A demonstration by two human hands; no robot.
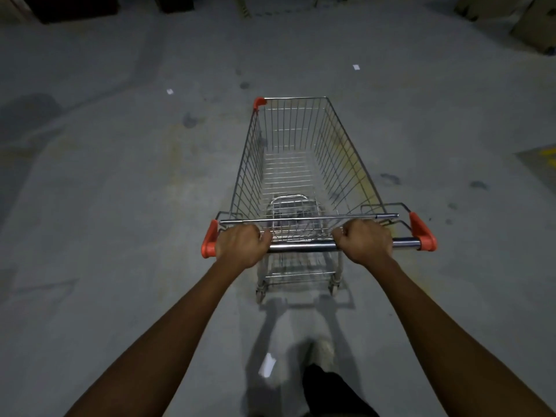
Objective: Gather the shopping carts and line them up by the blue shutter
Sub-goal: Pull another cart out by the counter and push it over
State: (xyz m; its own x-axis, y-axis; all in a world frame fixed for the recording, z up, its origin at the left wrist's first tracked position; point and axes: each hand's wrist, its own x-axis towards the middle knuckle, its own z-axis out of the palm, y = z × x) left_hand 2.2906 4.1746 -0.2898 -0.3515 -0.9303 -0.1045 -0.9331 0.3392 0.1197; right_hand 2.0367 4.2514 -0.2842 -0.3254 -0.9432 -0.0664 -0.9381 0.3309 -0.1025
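Seen from above, a person's left hand and right hand each have their fingers curled tight around the chrome handlebar of an empty silver wire shopping cart with orange plastic corner caps, which stands on a dim grey concrete floor straight ahead of them. This looks like the gathering step, one cart in hand. No blue shutter or other carts are visible, so the next move calls for steering toward wherever the shutter stands.
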